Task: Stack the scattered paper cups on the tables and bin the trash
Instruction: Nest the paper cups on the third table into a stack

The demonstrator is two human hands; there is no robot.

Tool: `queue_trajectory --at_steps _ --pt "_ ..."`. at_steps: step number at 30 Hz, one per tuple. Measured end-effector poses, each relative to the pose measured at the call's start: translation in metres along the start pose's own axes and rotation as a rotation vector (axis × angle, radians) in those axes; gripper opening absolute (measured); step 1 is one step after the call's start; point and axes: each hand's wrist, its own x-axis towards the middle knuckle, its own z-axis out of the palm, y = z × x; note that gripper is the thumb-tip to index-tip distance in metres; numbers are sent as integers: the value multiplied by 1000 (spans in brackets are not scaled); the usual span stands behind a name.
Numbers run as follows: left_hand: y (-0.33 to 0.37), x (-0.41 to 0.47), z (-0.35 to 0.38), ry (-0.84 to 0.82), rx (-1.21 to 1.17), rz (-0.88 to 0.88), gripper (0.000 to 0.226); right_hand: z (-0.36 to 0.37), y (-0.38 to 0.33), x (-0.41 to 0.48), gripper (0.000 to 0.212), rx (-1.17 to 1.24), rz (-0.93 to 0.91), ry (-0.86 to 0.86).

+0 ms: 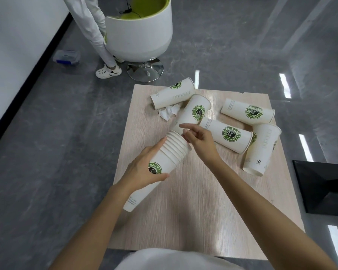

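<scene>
**Stacking: one cup part-seated**

Gripped nested stack of white paper cups point(176, 150) in left hand point(144, 168), fingers and thumb wrapped round its wall. Held it tilted over pale wood-grain table point(203, 211), mouth pointing away, probably so the next cup could slide straight in. Could not tell whether its low end rested on table.

Pinched white green-logo paper cup point(193, 112) near its narrow end with right hand point(201, 141), index finger over, thumb below. Set its base just inside top rim of stack. Judged grip light, for steering, not force.

Counted four more lying on their sides: far cup point(174, 93), rear-right cup point(248, 112), middle cup point(226, 134), right-edge cup point(261, 151).

Noted crumpled white tissue point(168, 112) beside far cup, not yet binned.

Judged task about midway.
</scene>
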Motion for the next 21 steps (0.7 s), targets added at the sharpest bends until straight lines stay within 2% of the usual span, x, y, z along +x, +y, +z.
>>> queue_trajectory --at_steps 8,21 --pt "-10 19 -12 38 -45 -30 109 -23 4 51 20 -38 -10 24" --pt "-22 43 -29 57 -164 -36 105 -54 15 120 20 -188 -42 158"
